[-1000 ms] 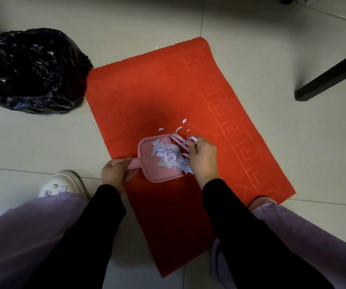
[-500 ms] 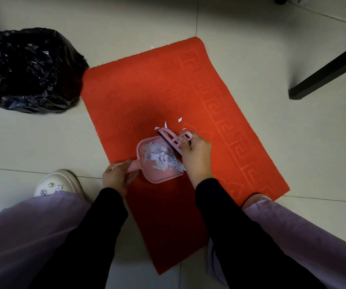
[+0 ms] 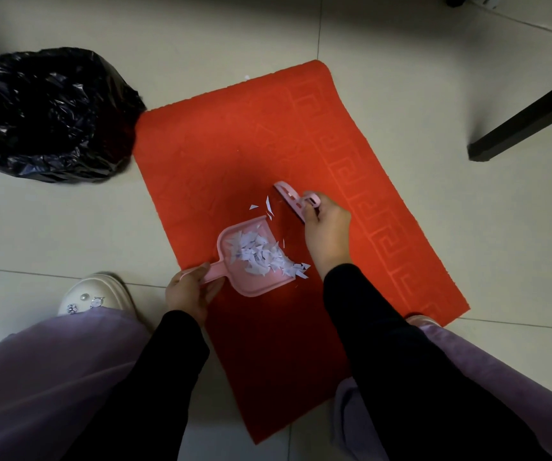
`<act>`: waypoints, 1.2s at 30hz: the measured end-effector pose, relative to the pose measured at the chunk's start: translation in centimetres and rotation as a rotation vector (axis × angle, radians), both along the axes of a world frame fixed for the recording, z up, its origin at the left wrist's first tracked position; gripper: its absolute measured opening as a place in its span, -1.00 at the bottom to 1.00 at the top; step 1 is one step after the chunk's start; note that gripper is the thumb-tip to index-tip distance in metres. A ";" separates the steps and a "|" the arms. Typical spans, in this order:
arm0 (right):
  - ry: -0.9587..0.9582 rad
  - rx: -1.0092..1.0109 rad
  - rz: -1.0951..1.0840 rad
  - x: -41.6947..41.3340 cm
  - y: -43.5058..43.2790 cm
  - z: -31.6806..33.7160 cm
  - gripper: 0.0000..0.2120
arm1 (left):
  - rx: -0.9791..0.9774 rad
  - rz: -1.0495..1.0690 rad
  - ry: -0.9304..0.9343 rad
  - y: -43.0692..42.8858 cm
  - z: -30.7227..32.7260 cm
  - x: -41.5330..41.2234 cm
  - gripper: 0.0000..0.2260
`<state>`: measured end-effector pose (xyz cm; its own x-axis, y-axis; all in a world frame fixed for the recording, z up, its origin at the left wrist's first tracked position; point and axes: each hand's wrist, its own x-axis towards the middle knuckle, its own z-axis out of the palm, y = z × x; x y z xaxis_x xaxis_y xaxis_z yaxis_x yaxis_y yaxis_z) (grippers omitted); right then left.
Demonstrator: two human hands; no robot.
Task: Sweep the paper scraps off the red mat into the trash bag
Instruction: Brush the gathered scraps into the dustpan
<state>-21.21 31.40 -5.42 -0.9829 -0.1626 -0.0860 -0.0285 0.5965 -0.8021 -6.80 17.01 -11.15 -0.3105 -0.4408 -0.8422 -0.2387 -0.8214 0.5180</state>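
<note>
The red mat (image 3: 234,154) lies on the tiled floor. My left hand (image 3: 189,292) grips the handle of a pink dustpan (image 3: 251,284) that rests on the mat with a heap of white paper scraps (image 3: 261,254) in it. Some scraps spill over the pan's right edge. A few loose scraps (image 3: 266,207) lie on the mat just beyond the pan's mouth. My right hand (image 3: 327,231) holds a small pink brush (image 3: 292,199) above and to the right of those scraps. The black trash bag (image 3: 48,114) stands open at the mat's far left corner.
A black furniture leg (image 3: 527,124) reaches the floor at the right. My white shoe (image 3: 98,296) stands left of the mat, and my knees fill the bottom of the view. A tiny scrap (image 3: 246,77) lies on the floor beyond the mat.
My right hand has lifted the brush away from the dustpan, up and to the right. The dustpan and my left hand have stayed where they were.
</note>
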 end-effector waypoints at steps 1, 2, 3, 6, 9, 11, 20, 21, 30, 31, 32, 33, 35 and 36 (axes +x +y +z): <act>0.022 0.005 0.001 -0.3 -0.1 0.0 -0.81 | 0.001 0.002 0.000 0.0 0.0 0.0 -0.74; 0.040 0.008 0.002 -0.7 -0.2 -0.1 -0.82 | 0.003 0.006 0.003 0.0 0.0 0.0 -0.74; 0.052 0.014 0.005 -1.0 -0.3 -0.2 -0.82 | 0.005 0.013 0.001 -0.1 -0.1 0.0 -0.75; 0.056 0.086 0.057 -1.5 -0.6 -0.8 -0.79 | 0.005 0.019 -0.013 -0.2 0.0 -0.1 -0.87; -0.002 0.134 0.110 -1.5 -0.9 -1.3 -0.72 | 0.001 0.023 -0.012 -0.2 0.3 -0.1 -0.91; -0.030 0.168 0.156 -1.0 -1.0 -1.3 -0.74 | 0.005 0.022 0.000 -0.3 0.5 0.0 -0.92; 0.011 0.183 0.138 -0.8 -0.3 0.2 -0.79 | -0.054 -0.009 0.005 -1.4 0.9 0.2 -0.92; 0.023 0.170 0.136 -1.1 -0.5 0.3 -0.80 | -0.052 -0.004 0.005 -1.5 0.9 0.2 -0.93; -0.055 0.203 0.332 -1.4 -2.1 -0.5 -0.75 | -0.037 0.060 -0.020 -2.1 0.8 -1.0 -0.91; -0.070 0.217 0.354 -1.3 -2.0 -0.4 -0.74 | -0.025 0.066 -0.019 -2.0 0.8 -1.2 -0.91; -0.082 0.231 0.376 -1.0 -1.8 -0.2 -0.75 | -0.017 0.070 -0.022 -2.0 0.9 -1.3 -0.90; -0.089 0.245 0.398 -0.8 -1.6 0.0 -0.76 | -0.009 0.066 -0.028 -1.9 0.9 -1.4 -0.89; -0.103 0.268 0.417 -0.6 -1.2 0.5 -0.77 | -0.007 0.046 -0.034 -1.7 1.2 -1.6 -0.90; -0.107 0.272 0.420 -0.6 -1.0 0.8 -0.76 | -0.008 0.040 -0.035 -1.5 1.3 -1.6 -0.88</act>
<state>-21.85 30.41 -4.61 -0.8213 -0.4991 -0.2765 -0.2368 0.7391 -0.6307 -8.39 15.46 -9.85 -0.2628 -0.4595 -0.8484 -0.2238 -0.8263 0.5168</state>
